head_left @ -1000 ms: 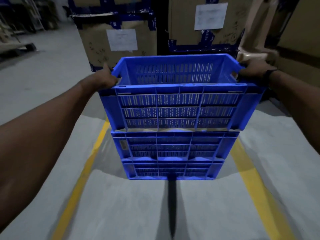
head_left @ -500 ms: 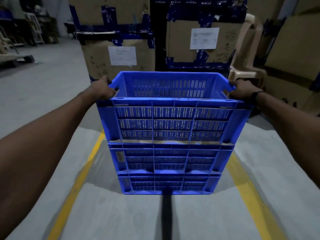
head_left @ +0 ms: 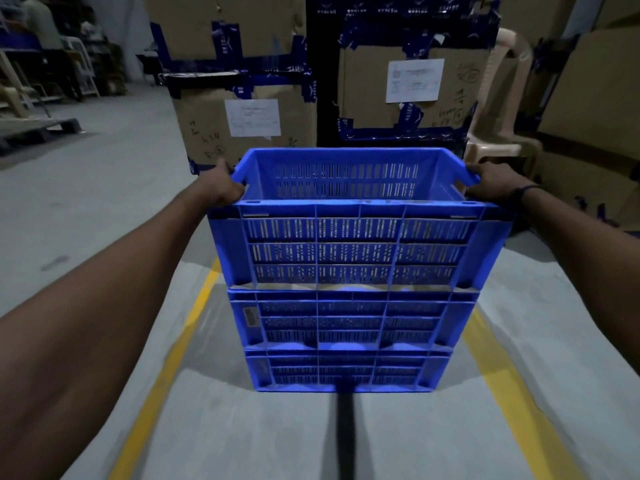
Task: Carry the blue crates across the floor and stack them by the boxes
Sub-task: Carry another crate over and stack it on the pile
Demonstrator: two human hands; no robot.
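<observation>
A top blue crate (head_left: 356, 251) rests on two lower blue crates (head_left: 349, 320), making a stack of three on the grey floor. My left hand (head_left: 221, 187) grips the top crate's left rim. My right hand (head_left: 491, 183), with a dark band on the wrist, grips its right rim. The top crate is empty inside and sits nearly level on the one below. Taped cardboard boxes (head_left: 249, 116) stand directly behind the stack.
A second taped box with a paper label (head_left: 412, 88) stands behind at right, and a beige plastic chair (head_left: 498, 140) beside it. Yellow floor lines (head_left: 180, 341) run on both sides of the stack. A low pallet (head_left: 34, 129) lies far left.
The top crate has come down onto the stack; the gap beneath it has closed. Both hands kept their grip on the rims and the view has tilted up.
</observation>
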